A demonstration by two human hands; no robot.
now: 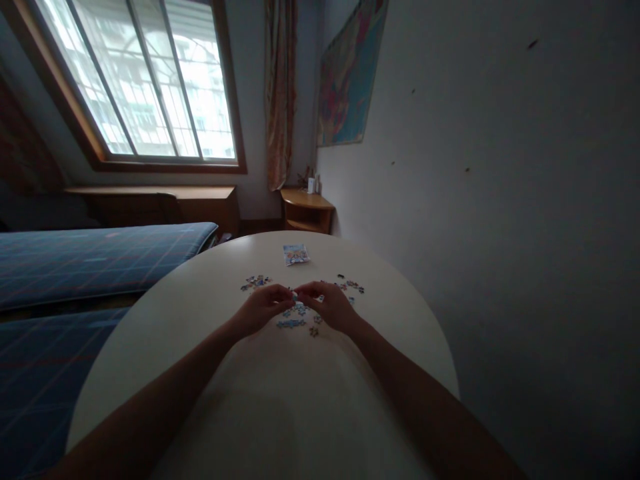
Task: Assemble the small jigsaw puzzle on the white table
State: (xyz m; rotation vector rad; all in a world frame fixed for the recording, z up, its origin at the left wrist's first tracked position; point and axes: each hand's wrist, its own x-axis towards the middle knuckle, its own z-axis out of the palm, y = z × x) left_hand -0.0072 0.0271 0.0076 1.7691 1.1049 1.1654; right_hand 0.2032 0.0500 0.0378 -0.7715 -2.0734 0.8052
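My left hand (265,307) and my right hand (331,303) meet above the middle of the table, fingers pinched together. Between their fingertips is a small pale jigsaw piece (295,297), mostly covered by the fingers; whether it is one piece or two joined ones I cannot tell. Just below the hands lies a joined strip of blue jigsaw pieces (291,324), with loose bluish pieces (301,311) above it. A brownish jigsaw piece (314,331) sits to the right of the strip. Beyond my left hand is a heap of jigsaw pieces (256,283); more pieces (355,286) are scattered beyond my right hand.
A picture packet (297,255) lies toward the far side of the round white table (200,307). Left of it stands a bed with a blue checked mattress (110,260). A wall (475,220) runs close along the right. A corner shelf (306,199) stands behind.
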